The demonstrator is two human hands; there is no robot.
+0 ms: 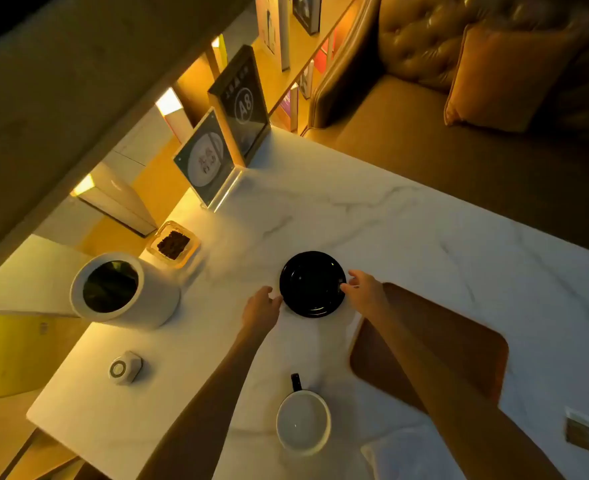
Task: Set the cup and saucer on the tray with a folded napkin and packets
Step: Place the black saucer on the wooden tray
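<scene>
White marble-patterned table (pixel 372 216): occupies most of the view and carries all items below.

Brown wooden tray (pixel 459 344): rounded corners, lies flat on the table at the right; the right forearm crosses over its near-left part. Nothing rests on its visible surface.

White cylindrical container (pixel 154 299): dark opening at top, stands at the left of the table.

Both forearms: bare, extended forward from the bottom edge and converging on the saucer.

White napkin (pixel 407 455): at the bottom edge, partly covered by the right forearm; whether it is folded cannot be told.

Black saucer (pixel 312 284): lies flat on the table, just left of the tray's far corner and not on it.

White cup (pixel 303 422): dark handle pointing away from the person, upright and empty, on the table nearer the person, well apart from the saucer.

Left hand (pixel 260 311): fingers loosely curled, fingertips at the saucer's left rim; a closed grip is not evident.

Right hand (pixel 364 289): thumb and fingers part-open, fingertips contacting the saucer's right rim.

Brown packet (pixel 578 432): on the table at the lower right, beyond the tray.

Glass dish (pixel 173 244): holds dark contents, behind the container.
</scene>
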